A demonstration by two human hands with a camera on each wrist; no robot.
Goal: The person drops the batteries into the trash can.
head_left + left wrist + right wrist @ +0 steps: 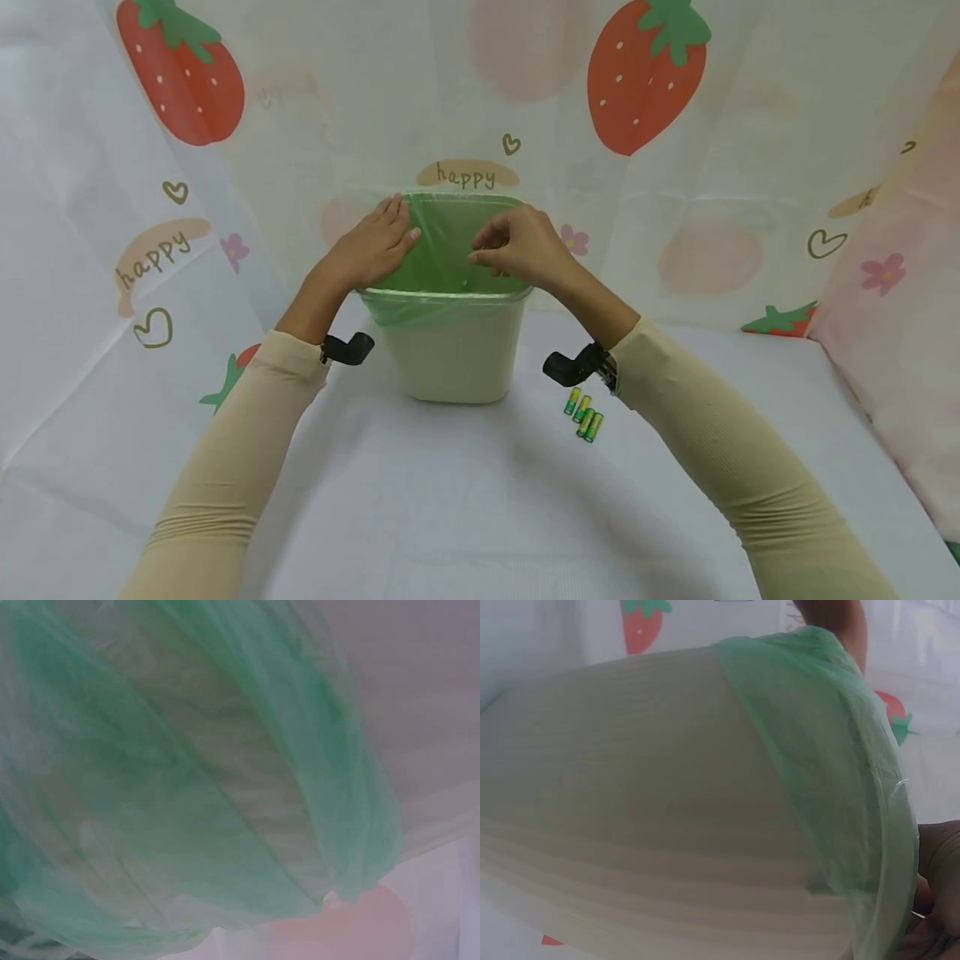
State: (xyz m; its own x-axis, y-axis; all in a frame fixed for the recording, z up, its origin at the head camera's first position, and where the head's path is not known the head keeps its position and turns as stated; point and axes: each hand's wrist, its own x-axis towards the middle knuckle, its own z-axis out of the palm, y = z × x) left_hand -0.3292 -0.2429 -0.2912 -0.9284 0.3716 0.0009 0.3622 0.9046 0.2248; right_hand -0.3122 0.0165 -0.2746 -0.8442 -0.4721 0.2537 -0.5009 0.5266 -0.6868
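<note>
So there's a bin (453, 362) standing on the white desk (420, 500), mid-frame, and a thin green bag (442, 237) lines it, with its edge flopped over the rim (450, 296) at the front and lower left of the opening. Folding it outward like that is presumably what stops it sliding inside.

The left hand (375, 248) lies with fingers pretty straight at the left of the opening, on the bag's edge, I guess to pin that side down. The right hand (527, 246) is over at the right, fingers bent and tips tucked toward the inside; can't tell whether it's pinching any film or nothing at all. One on each side makes sense, since light plastic probably slips off if only one end is held.

Four batteries (585, 415) lie right of the bin, lower right of centre, likely parked there out of the way.
</note>
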